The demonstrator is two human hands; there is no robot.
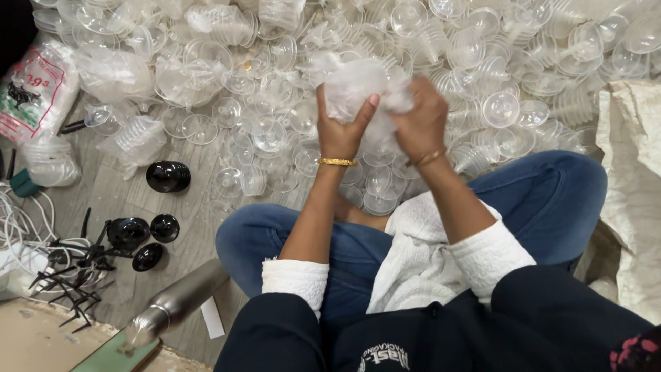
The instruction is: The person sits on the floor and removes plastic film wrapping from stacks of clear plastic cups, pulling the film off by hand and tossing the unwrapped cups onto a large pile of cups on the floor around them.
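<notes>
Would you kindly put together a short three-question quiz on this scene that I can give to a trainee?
1. True or false: both hands grip the crumpled clear plastic bag.
2. Multiple choice: what lies on the floor at the lower left? A) a steel bottle B) a red bucket C) a broom
3. Fill in: the pile in front of the seated person is made of clear plastic ____.

Key:
1. True: the left hand and the right hand both clutch it.
2. A: the steel bottle lies on the grey floor.
3. Cups, in the pile of clear cups.
</notes>
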